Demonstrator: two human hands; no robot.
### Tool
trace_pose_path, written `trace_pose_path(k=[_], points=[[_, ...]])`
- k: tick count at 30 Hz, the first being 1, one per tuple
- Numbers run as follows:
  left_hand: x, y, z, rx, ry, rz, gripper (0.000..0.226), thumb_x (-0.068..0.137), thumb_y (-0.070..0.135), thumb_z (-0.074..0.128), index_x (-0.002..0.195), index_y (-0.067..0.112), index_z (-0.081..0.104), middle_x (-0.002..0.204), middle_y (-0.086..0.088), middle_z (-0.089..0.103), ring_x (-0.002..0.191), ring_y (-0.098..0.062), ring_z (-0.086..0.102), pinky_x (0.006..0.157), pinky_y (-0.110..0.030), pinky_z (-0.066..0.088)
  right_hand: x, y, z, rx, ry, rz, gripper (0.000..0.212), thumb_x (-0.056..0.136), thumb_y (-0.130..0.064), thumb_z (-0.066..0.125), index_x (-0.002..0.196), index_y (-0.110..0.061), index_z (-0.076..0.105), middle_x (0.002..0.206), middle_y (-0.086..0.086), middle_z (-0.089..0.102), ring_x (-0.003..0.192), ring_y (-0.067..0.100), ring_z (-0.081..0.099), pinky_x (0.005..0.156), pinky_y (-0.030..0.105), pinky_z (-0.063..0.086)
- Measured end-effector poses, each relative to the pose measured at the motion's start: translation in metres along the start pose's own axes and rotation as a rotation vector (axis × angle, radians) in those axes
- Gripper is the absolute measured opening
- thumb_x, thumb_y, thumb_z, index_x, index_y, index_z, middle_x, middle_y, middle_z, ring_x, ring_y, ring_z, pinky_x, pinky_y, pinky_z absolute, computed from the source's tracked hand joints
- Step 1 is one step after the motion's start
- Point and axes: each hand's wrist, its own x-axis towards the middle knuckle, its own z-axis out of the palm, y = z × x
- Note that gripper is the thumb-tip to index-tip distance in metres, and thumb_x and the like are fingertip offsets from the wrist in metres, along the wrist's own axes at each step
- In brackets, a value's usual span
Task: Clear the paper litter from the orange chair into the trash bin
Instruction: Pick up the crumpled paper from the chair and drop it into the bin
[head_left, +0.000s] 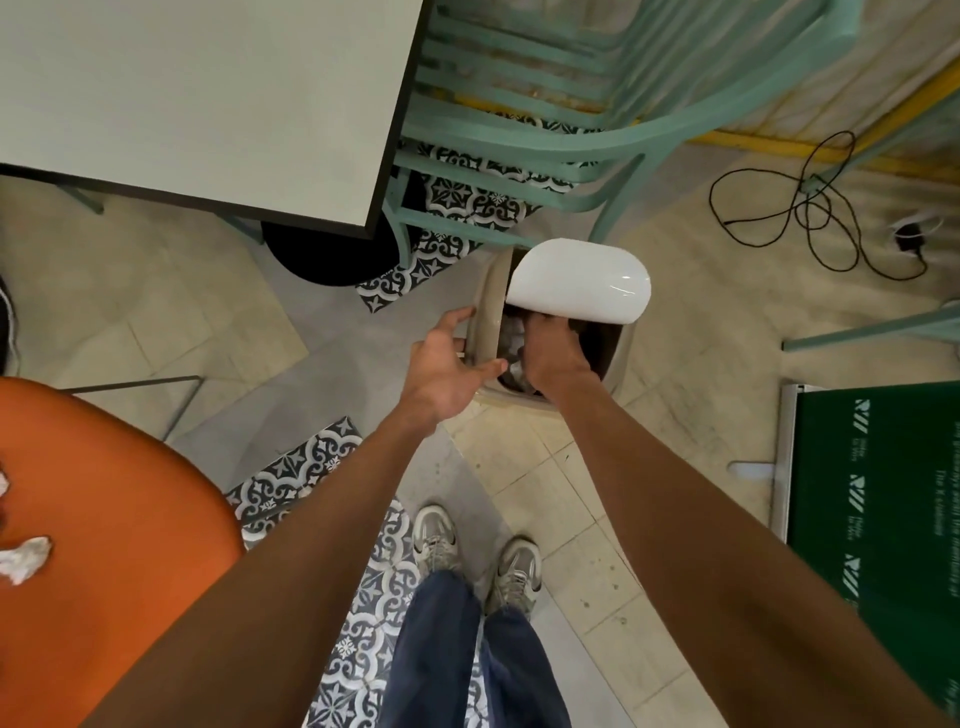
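The crumpled white paper litter (23, 564) that remains lies on the seat of the rounded orange chair (119, 545), at the lower left edge of the view, well apart from the beige round trash bin (485, 306) standing on the tiled floor (571, 499) ahead of your feet. More pale crumpled paper (511, 338) shows inside the bin's dark mouth. The glossy white swing lid (579, 283) is tipped up at the far side of the opening. Your right hand (553, 353) reaches down into the mouth under the lid's near edge; its fingers are hidden, so whether it grips paper or has let go cannot be told. Your left hand (447, 366) is spread open, holds nothing, and sits at the bin's left rim, its fingertips touching or just beside it. To complete this step well, release the paper deep inside the opening, not at the rim, so no piece catches on the lid or falls to the floor. Use the left hand to steady the bin while the right hand is withdrawn straight up and clear of the lid. Confirm the lid can swing freely. Then turn left to the orange chair and collect the remaining litter, since the task appears only partly complete. Mind the pale grey tabletop (208, 104) and the mint-green slatted chair (519, 140) standing close behind the bin.
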Motion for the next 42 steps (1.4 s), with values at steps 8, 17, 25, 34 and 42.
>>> trace_pose_path(k=[8,17,25,34,42], points=[[0.009,-0.019,-0.002,0.045,0.000,0.008,0.090,0.077,0.037,0.093,0.152,0.043,0.044,0.123,-0.002,0.067,0.109,-0.020,0.069,0.102,-0.039,0.059,0.011,-0.013,0.050,-0.249,-0.137,-0.139,0.048,0.109,-0.027,0.049,0.155,-0.014,0.048,0.158,0.013,0.049,0.150,0.035,0.042,0.116,0.053,0.042],[0.006,-0.017,0.005,0.099,0.019,0.060,0.084,0.083,0.044,0.087,0.154,0.037,0.042,0.117,-0.003,0.070,0.128,-0.028,0.058,0.106,-0.047,0.055,0.020,-0.004,0.027,0.253,-0.248,0.025,0.046,0.099,-0.038,0.054,0.141,-0.020,0.057,0.138,0.014,0.064,0.126,0.038,0.061,0.099,0.044,0.051],[-0.016,-0.015,-0.005,0.117,0.058,0.072,0.061,0.093,0.030,0.079,0.147,0.031,0.053,0.119,-0.001,0.074,0.126,-0.025,0.061,0.110,-0.042,0.052,-0.084,-0.020,-0.023,0.488,0.051,0.098,0.035,0.107,-0.040,0.051,0.137,-0.024,0.056,0.128,0.010,0.067,0.113,0.039,0.065,0.085,0.047,0.054],[-0.106,-0.031,-0.066,0.081,0.264,0.148,0.031,0.100,0.021,0.070,0.131,0.021,0.064,0.109,0.004,0.075,0.105,-0.011,0.070,0.106,-0.035,0.054,-0.157,-0.059,-0.050,0.394,0.232,0.002,0.031,0.107,-0.031,0.054,0.135,-0.021,0.063,0.119,0.011,0.071,0.107,0.038,0.070,0.079,0.047,0.059],[-0.181,-0.089,-0.163,0.021,0.536,0.101,0.018,0.102,0.015,0.063,0.117,0.020,0.072,0.095,0.010,0.075,0.092,-0.003,0.070,0.087,-0.031,0.059,-0.191,-0.155,-0.064,0.469,0.273,-0.154,0.034,0.106,-0.037,0.056,0.136,-0.022,0.064,0.128,0.008,0.072,0.106,0.036,0.071,0.086,0.044,0.060]])
